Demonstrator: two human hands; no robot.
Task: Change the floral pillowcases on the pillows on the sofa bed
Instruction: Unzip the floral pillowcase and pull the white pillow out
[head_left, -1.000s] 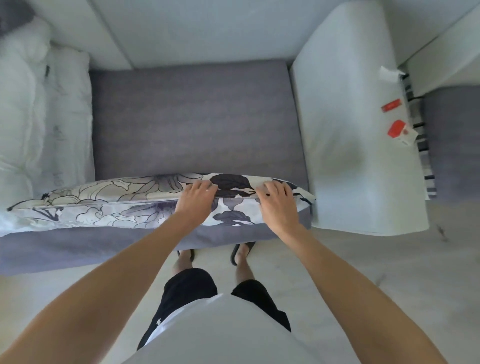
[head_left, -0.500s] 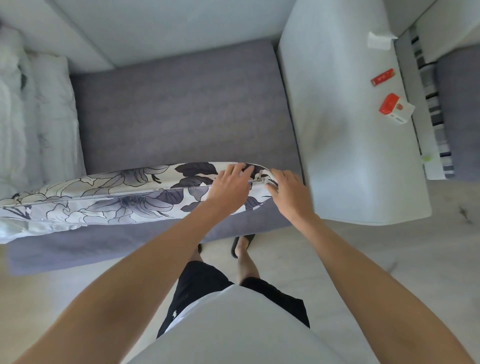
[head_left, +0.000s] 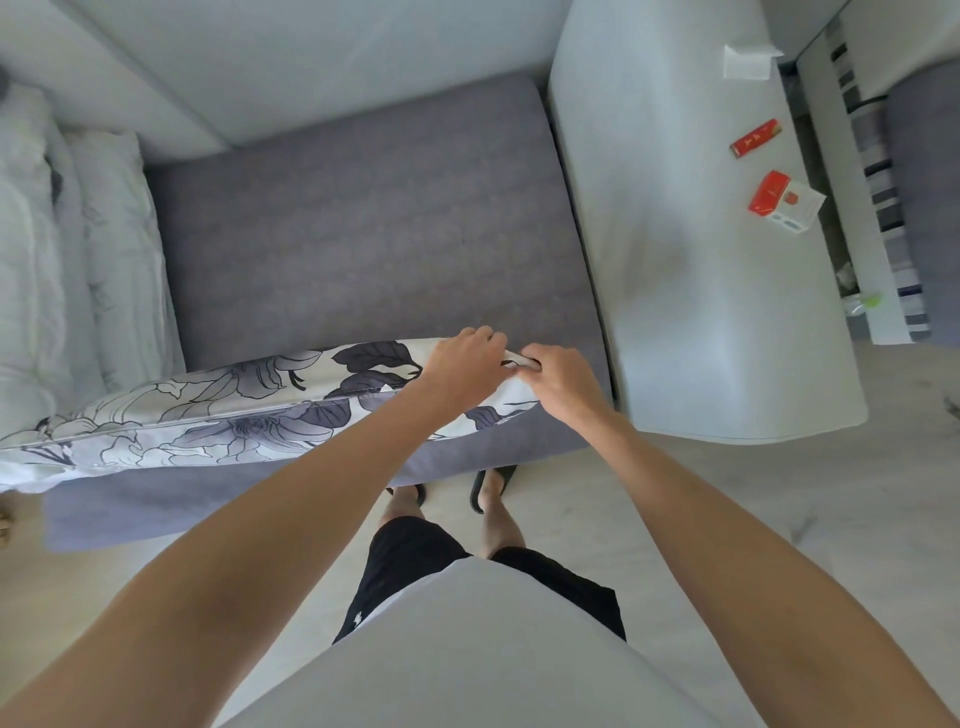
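A long pillow in a white pillowcase printed with grey-black flowers (head_left: 218, 415) is laid along the front edge of the grey fabric sofa bed (head_left: 363, 223). Its right end is gripped by the left hand (head_left: 465, 364) and pinched by the right hand (head_left: 558, 376).

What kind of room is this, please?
Probably a home living room or bedroom: a grey sofa bed, a floral pillow on it, and white bedding piled at one end.

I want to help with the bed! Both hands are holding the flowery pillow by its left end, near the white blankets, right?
Not quite. In the head view the left hand and right hand grip the flowery pillow at its right end, away from the white blankets.
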